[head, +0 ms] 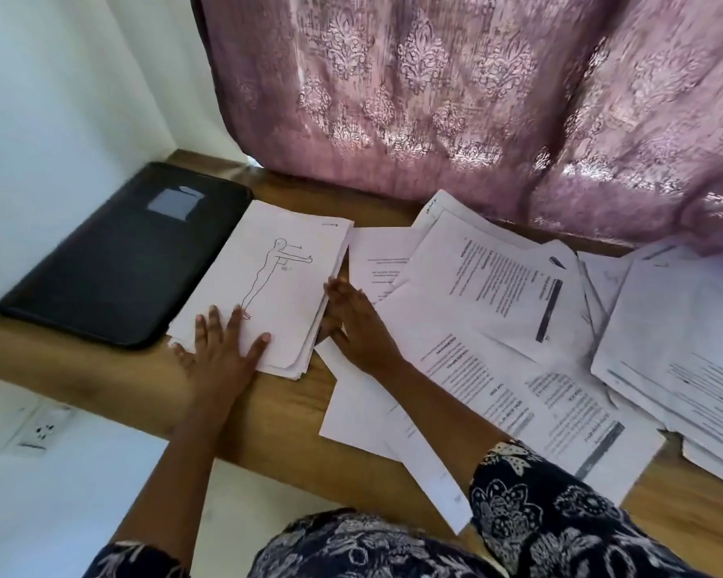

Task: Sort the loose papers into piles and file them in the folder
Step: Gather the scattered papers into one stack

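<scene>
One folder, one pile right beside it. Left hand flat on pile, right hand at its edge, fingers straight. Further right: overlapping sheets, uncountable, cut off.

Garment: dark navy cloth, white floral print. Right sleeve: same print, ends on forearm, pale flower at cuff. Left sleeve: same print, ends near elbow. Left hand, right hand: bare.
</scene>
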A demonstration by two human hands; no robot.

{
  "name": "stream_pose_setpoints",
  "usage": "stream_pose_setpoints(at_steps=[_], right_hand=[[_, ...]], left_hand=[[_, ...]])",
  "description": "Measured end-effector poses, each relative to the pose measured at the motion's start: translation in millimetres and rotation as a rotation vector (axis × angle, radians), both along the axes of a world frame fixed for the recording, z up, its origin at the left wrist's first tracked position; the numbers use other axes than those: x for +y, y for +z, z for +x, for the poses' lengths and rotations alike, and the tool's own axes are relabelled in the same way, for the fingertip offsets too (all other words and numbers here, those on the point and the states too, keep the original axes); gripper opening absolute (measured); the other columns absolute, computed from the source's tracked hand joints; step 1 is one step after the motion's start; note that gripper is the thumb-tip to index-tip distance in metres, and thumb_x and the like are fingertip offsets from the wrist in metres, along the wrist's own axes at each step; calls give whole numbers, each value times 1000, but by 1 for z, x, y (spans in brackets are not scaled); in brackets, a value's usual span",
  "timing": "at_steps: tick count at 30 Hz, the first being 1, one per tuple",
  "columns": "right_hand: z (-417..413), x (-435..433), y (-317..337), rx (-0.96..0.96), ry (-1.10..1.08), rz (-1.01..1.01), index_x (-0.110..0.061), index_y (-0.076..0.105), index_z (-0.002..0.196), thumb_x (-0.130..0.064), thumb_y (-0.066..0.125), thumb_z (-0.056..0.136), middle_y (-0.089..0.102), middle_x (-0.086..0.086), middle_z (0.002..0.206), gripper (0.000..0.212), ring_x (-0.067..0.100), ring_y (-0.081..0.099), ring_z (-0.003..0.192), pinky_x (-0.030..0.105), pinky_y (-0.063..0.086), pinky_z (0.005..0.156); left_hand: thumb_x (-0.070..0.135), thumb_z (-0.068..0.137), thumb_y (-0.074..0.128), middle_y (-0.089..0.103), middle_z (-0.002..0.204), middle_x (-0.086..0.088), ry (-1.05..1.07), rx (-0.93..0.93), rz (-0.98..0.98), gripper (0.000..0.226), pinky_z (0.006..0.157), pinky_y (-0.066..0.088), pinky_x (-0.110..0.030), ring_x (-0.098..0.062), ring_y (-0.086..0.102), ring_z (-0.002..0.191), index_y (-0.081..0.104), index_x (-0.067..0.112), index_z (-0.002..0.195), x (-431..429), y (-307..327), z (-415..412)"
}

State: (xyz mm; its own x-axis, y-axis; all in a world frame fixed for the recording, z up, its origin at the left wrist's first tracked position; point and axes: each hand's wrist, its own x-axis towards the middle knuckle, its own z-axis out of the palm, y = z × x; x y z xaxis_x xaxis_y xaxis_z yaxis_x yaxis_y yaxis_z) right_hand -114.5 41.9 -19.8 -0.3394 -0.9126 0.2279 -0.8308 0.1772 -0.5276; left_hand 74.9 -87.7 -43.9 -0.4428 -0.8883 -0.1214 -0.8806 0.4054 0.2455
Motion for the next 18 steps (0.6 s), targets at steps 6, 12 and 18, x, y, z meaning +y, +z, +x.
stream_pose_setpoints(at_steps=[6,12,18], right_hand=[[-1,87,6,240,-218,37,-9,65,119,-25,60,85,68,7,115,38,25,65,103,42,50,89],[-51,185,21,22,-772,449,-13,43,137,-42,51,94,47,9,135,52,30,42,124,43,40,95],[-69,236,33,-37,-884,707,-13,41,129,-66,53,83,50,9,125,71,33,51,117,45,41,93]], left_hand=[[68,87,23,6,161,-13,-13,64,-88,82,115,-7,-61,-30,-1,149,12,23,155,15,17,-15],[61,96,26,44,148,-8,-734,341,-192,65,114,9,-58,-26,35,140,47,19,141,119,16,-102],[59,90,34,51,143,-8,-944,125,-179,64,112,23,-57,-26,48,131,54,19,136,184,-8,-137]])
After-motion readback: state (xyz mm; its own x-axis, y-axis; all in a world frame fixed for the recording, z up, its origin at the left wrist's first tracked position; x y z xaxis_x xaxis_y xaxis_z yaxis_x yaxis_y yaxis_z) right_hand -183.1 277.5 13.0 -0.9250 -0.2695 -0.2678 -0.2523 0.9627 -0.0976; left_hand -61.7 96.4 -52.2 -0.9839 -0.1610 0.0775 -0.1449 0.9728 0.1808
